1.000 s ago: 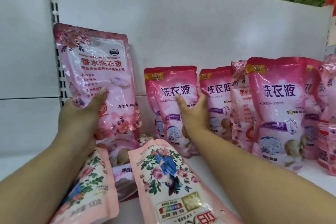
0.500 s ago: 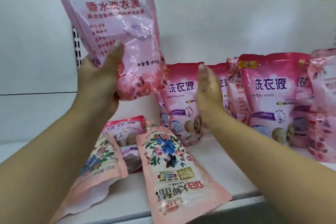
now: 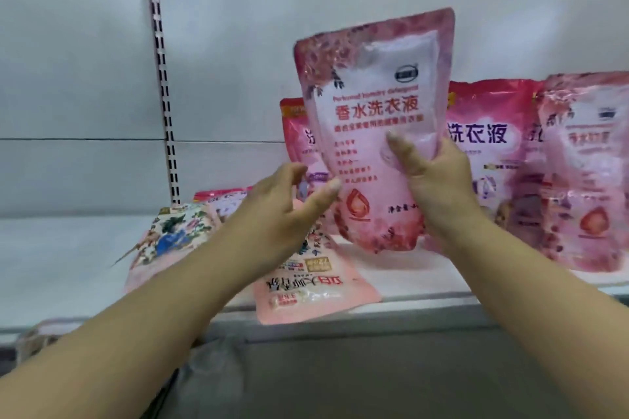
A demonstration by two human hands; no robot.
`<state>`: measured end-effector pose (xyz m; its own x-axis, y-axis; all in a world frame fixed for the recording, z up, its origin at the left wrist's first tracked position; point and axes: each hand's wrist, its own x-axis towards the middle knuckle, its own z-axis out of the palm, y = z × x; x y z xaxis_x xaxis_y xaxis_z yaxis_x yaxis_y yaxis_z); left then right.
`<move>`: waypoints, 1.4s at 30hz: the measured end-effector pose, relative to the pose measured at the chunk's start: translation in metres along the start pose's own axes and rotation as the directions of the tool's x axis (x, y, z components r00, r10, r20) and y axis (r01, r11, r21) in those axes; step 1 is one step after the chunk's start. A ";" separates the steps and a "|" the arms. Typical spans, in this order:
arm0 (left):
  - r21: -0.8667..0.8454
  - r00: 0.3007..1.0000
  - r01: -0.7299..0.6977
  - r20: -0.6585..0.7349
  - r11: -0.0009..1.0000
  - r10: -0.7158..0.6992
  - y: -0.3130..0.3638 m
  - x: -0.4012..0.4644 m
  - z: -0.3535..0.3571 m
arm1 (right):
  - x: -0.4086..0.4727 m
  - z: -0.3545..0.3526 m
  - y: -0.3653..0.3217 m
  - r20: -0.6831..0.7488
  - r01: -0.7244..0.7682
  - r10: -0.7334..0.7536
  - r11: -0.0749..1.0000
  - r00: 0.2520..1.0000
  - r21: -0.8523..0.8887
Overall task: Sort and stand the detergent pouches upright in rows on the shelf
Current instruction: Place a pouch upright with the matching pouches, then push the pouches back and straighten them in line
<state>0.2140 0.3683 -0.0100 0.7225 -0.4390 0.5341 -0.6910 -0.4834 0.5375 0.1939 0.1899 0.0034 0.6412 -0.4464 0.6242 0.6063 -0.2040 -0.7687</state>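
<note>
Detergent pouch, pale pink with red lettering, is in our right hand, thumb across its front and fingers behind, held upright just above the shelf before the standing row of pink pouches. Our left hand hovers just beside its lower left edge, fingers loosely spread and gripping nothing. Two floral pouches lie flat on the shelf below.

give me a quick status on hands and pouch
Right hand grips pale pink pouch, held upright above shelf. Left hand open beside it. Flowered pouches lying flat below.
</note>
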 end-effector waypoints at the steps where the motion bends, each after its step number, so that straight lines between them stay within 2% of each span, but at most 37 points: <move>1: 0.100 0.999 0.019 0.026 0.995 -0.022 -0.004 -0.009 0.002 | -0.001 -0.003 0.009 -0.017 -0.003 0.003 1.000 1.000 -0.024; 3: 0.342 0.984 0.012 0.164 0.940 -0.072 -0.014 -0.025 0.013 | -0.002 -0.007 0.024 -0.044 -0.042 0.040 0.999 0.998 -0.029; 4: 0.484 0.966 -0.044 0.243 0.874 -0.085 -0.018 -0.032 0.019 | -0.002 -0.007 0.028 -0.053 -0.068 0.068 0.998 0.996 -0.011; 6: 0.603 0.941 -0.141 0.327 0.785 -0.082 -0.022 -0.042 0.025 | -0.001 -0.007 0.034 -0.060 -0.117 0.117 0.993 0.991 0.003; 12: 0.541 0.899 -0.199 0.433 0.817 -0.068 -0.016 -0.062 0.009 | 0.006 0.000 0.035 -0.047 -0.162 0.160 0.986 0.986 -0.044; 14: 0.506 0.886 -0.243 0.463 0.827 -0.023 -0.015 -0.070 0.002 | 0.009 0.004 0.037 -0.033 -0.172 0.171 0.985 0.985 -0.026; 18: 0.315 0.865 -0.266 0.495 0.911 0.081 -0.022 -0.076 -0.011 | 0.012 0.014 0.038 0.054 -0.199 0.198 0.980 0.979 0.002; 21: 0.213 0.848 -0.314 0.501 0.925 0.173 -0.032 -0.076 -0.017 | 0.023 0.009 0.052 0.082 -0.216 0.219 0.975 0.972 -0.045; 24: 0.170 0.843 -0.340 0.491 0.925 0.220 -0.036 -0.075 -0.019 | 0.017 0.010 0.045 0.100 -0.252 0.266 0.958 0.959 -0.136; 27: 0.131 0.843 -0.363 0.467 0.922 0.266 -0.038 -0.074 -0.020 | 0.008 0.009 0.040 0.137 -0.329 0.375 0.904 0.917 -0.272; 29: 0.118 0.843 -0.381 0.453 0.917 0.291 -0.040 -0.075 -0.019 | -0.003 0.002 0.038 0.178 -0.282 0.416 0.819 0.892 -0.500; 31: 0.121 0.840 -0.411 0.435 0.903 0.324 -0.043 -0.076 -0.017 | -0.019 -0.007 0.029 0.169 -0.139 0.330 0.732 0.929 -0.667; 33: 0.121 0.846 -0.440 0.388 0.890 0.366 -0.046 -0.077 -0.015 | -0.037 -0.016 0.017 0.140 0.029 0.087 0.744 0.986 -0.668; 34: 0.111 0.848 -0.450 0.364 0.886 0.385 -0.048 -0.078 -0.015 | -0.044 -0.018 0.010 0.134 0.091 -0.005 0.758 0.991 -0.645; 35: 0.086 0.850 -0.452 0.342 0.888 0.400 -0.049 -0.078 -0.014 | -0.052 -0.017 0.000 0.158 0.121 -0.026 0.771 0.987 -0.626; 36: 0.047 0.852 -0.451 0.322 0.891 0.414 -0.049 -0.080 -0.014 | -0.058 -0.014 -0.009 0.227 0.118 0.028 0.789 0.973 -0.604; 38: -0.022 0.844 -0.473 0.274 0.881 0.461 -0.048 -0.079 -0.014 | -0.069 -0.003 -0.020 0.381 0.041 0.270 0.768 0.884 -0.639; 40: 0.000 0.793 -0.572 0.257 0.820 0.553 -0.043 -0.075 -0.016 | -0.075 0.004 -0.023 0.413 -0.009 0.423 0.707 0.806 -0.707; 42: 0.029 0.728 -0.661 0.265 0.750 0.632 -0.036 -0.067 -0.020 | -0.073 0.005 -0.026 0.410 -0.184 0.522 0.757 0.748 -0.628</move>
<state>0.1897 0.4305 -0.0523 0.0953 -0.8258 0.5559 -0.9951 -0.0943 0.0305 0.1339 0.2322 -0.0209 0.9889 -0.0830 0.1234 0.0458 -0.6192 -0.7839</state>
